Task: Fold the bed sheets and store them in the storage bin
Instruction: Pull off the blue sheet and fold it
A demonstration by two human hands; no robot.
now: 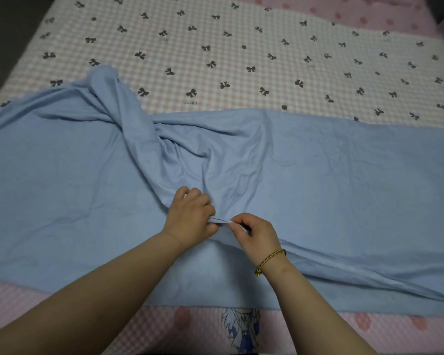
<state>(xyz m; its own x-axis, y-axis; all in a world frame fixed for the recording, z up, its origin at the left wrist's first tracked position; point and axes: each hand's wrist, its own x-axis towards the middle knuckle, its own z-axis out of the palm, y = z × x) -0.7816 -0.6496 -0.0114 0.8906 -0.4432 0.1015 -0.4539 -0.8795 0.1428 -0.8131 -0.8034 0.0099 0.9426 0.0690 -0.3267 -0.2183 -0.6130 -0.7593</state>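
Plainly, only one blue sheet (318, 175) is seen, spread across the bed (62, 303) with its long axis running left to right, both ends being cut off by the frame. It is not laid flat: a bunched ridge is raised at the far left and creases are drawn from it down towards the middle, while the right half lies smoother. A narrow strip of doubled edge (221, 221) is held up in the near half of the sheet, and it is on this strip that the coming move is judged to turn. The strip lies level between the two hands and runs the same way as the sheet. Its left end is gripped by the left hand (190, 216), whose fingers (190, 194) are curled and clamped on the cloth; its right end is pinched by the right hand (256, 234), thumb and forefinger closed on it. The hands are just beside one another and neither is nearer (both touch the strip); the loose bulk of cloth lies away from them, beyond and to the left. Two hands are counted, and one bracelet (269, 260), worn on the right wrist; no storage bin is in view, so folding is judged to be at an early stage. Beyond the sheet a checked cover (241, 47) printed with dark bows is shown, and at the near edge one cartoon figure (241, 326) is printed on pink quilting
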